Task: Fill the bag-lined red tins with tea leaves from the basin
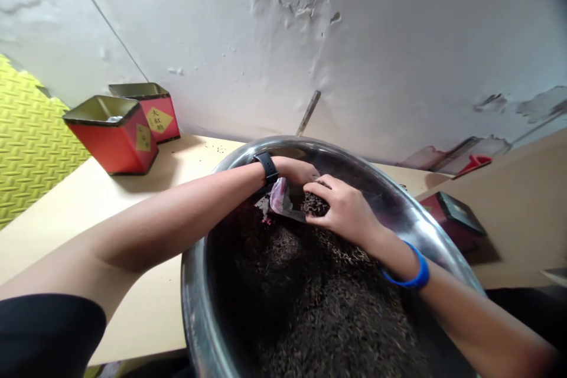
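Both forearms reach into a large steel bowl (pixel 195 283) heaped with dark tea leaves (pixel 310 301). The left hand (pixel 296 171), wrist bent downward, grips a small pouch (pixel 280 197) at the far side of the heap. The right hand (pixel 343 209) lies palm-down just beside the pouch, fingers curled around a clump of leaves.

Tea (pixel 310 301) in bowl (pixel 191 307), tins (pixel 116 144) behind at left
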Demonstrator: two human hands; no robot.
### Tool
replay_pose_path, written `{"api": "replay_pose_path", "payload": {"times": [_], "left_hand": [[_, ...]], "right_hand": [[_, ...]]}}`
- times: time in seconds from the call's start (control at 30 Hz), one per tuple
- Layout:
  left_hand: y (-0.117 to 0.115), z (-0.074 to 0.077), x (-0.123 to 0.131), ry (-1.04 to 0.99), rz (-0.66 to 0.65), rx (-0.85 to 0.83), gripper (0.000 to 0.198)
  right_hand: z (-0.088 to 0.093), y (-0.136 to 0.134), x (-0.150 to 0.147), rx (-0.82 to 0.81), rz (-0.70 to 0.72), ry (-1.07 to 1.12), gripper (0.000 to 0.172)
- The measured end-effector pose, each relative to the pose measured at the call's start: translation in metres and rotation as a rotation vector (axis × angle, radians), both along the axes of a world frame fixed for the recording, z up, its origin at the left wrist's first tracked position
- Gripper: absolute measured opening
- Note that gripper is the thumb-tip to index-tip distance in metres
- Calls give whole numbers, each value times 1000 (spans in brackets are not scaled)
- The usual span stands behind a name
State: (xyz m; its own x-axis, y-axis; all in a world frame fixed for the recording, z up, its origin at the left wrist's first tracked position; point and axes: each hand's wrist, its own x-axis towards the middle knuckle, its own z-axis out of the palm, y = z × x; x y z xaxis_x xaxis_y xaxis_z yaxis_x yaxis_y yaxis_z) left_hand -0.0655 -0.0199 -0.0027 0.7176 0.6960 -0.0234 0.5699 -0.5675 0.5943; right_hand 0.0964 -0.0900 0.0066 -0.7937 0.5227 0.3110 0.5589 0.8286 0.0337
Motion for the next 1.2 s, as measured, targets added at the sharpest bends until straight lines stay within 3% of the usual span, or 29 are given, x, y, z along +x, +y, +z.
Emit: {"api": "replay_pose_path", "payload": {"times": [0.23, 0.63, 0.8, 0.93, 1.2], "left_hand": [[4, 0, -1, -10, -26, 125, 29], [9, 12, -11, -51, -56, 74, 41], [2, 18, -11, -35, -134, -57, 49], [-5, 18, -5, 10, -87, -31, 57], [-11, 9, 6, 29, -60, 75, 44]], "right_hand": [[-2, 16, 15, 190, -100, 82, 33], [-16, 28, 19, 299, -243, -82, 36], [-18, 29, 19, 319, -277, -110, 33], [-22, 31, 20, 330, -280, -126, 34], [-26, 32, 19, 331, -278, -103, 28]]}}
